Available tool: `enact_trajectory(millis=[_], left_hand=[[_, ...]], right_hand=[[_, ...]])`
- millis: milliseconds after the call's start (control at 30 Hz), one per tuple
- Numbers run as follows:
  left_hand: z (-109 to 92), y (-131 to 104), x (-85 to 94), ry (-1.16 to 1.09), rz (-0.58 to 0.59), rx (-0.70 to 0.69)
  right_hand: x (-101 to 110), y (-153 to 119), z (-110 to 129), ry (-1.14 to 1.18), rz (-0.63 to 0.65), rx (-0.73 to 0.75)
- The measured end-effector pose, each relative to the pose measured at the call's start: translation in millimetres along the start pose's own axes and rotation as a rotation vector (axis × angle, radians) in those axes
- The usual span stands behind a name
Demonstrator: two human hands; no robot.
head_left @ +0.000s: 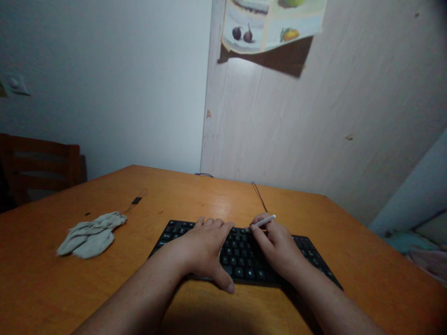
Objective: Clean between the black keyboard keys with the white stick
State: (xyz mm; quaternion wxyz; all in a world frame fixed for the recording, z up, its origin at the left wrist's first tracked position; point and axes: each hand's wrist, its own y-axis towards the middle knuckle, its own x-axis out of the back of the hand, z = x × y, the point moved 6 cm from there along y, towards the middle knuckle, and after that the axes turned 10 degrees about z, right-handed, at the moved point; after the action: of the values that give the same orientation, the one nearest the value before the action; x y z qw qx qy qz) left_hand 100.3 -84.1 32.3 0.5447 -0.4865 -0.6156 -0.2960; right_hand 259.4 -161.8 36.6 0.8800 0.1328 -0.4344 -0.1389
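Note:
A black keyboard (244,260) lies on the wooden table in front of me. My left hand (206,246) rests flat across its left half, fingers stretched toward the far edge and thumb over the near edge. Over the top row of keys, my right hand (274,242) pinches a thin white stick-like tool (263,221). The tool slants, its pale end up to the right and its lower end down by the keys. That lower tip is too small to make out clearly. My right palm and wrist cover part of the keys.
A crumpled grey cloth (92,235) lies on the table (181,195) to the left. Beyond it is a small black tag (136,200) on a thin cord. The keyboard's cable (259,195) runs toward the wall. A wooden chair (42,163) stands at the left.

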Motion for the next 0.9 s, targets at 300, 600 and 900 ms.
enact_trajectory(millis=[300, 600, 900], left_hand=[[-0.8, -0.1, -0.4, -0.009, 0.010, 0.020], [-2.7, -1.1, 1.9, -0.011, 0.024, 0.020], [-2.5, 1.0, 0.8, 0.007, 0.006, 0.016]], right_hand=[[2.1, -1.3, 3.4, 0.023, -0.024, 0.020], [6.4, -0.6, -0.7, 0.074, -0.035, -0.026], [4.5, -1.4, 0.2, 0.066, -0.020, -0.025]])
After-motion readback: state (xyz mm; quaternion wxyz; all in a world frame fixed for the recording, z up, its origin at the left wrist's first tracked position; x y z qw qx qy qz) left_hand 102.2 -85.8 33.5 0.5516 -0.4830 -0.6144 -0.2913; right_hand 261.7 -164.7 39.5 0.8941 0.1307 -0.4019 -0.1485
